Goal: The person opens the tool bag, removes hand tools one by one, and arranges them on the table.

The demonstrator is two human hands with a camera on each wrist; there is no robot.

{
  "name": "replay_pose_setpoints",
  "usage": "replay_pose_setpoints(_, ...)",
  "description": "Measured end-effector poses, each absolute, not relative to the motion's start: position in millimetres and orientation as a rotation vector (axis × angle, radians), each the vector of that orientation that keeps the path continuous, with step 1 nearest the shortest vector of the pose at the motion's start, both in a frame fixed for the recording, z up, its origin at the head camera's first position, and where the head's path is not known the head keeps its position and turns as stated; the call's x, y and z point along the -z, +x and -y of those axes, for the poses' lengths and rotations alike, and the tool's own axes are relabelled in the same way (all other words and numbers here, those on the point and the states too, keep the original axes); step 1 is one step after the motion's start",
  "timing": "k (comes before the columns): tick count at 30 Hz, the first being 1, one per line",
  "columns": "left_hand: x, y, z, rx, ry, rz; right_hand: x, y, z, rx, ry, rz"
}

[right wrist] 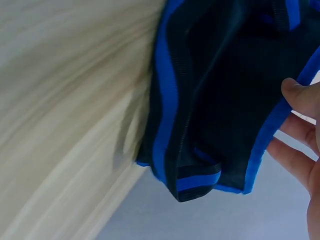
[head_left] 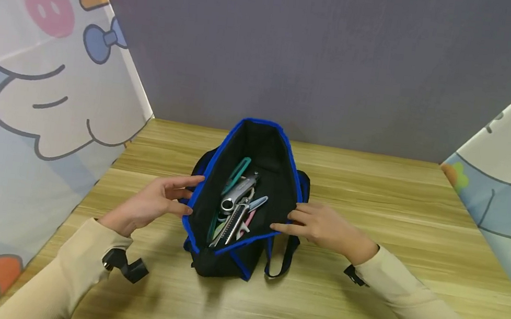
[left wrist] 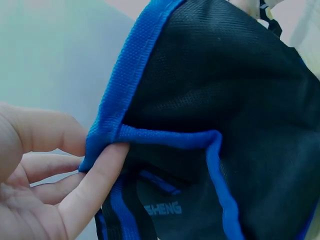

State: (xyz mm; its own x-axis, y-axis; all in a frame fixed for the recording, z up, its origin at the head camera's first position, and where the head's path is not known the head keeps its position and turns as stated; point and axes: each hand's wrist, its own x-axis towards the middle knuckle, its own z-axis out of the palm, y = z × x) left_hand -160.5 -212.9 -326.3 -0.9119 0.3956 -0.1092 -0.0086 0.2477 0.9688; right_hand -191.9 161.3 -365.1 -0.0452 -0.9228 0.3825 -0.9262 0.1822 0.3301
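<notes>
A black tool bag [head_left: 276,183] with blue trim stands open-topped on the table. My left hand [head_left: 151,203] pinches its left rim; in the left wrist view the fingers [left wrist: 100,175] lie on both sides of the blue trim. At the near right, my right hand [head_left: 323,225] holds the opposite rim, its thumb [right wrist: 295,92] on the bag's outer face. Inside lie a silver utility knife [head_left: 231,225], a grey knife-like tool [head_left: 238,193], a teal loop-shaped handle [head_left: 237,173] and a light-blue piece [head_left: 258,202]. Other small items beneath are partly hidden.
The bag rests on a wood-grain table [head_left: 374,194]. A grey partition [head_left: 296,53] rises behind it, with cartoon-printed panels [head_left: 53,105] on both sides. A strap loop [head_left: 278,267] hangs from the bag's near right side.
</notes>
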Motion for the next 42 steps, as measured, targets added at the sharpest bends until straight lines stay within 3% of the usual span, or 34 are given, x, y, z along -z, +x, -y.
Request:
replay_pose_setpoints(23,341,-157,227,-1.934,0.386,-2.098,378,-175,-172,0.058,1.713,2.007)
replay_pose_setpoints(34,338,-159,224,-1.945,0.434,-2.042,354,-188,-162,-0.416,1.798,2.197)
replay_pose_setpoints(42,338,-159,223,-1.935,0.423,-2.044,322,-206,-140,-0.556,1.684,2.496)
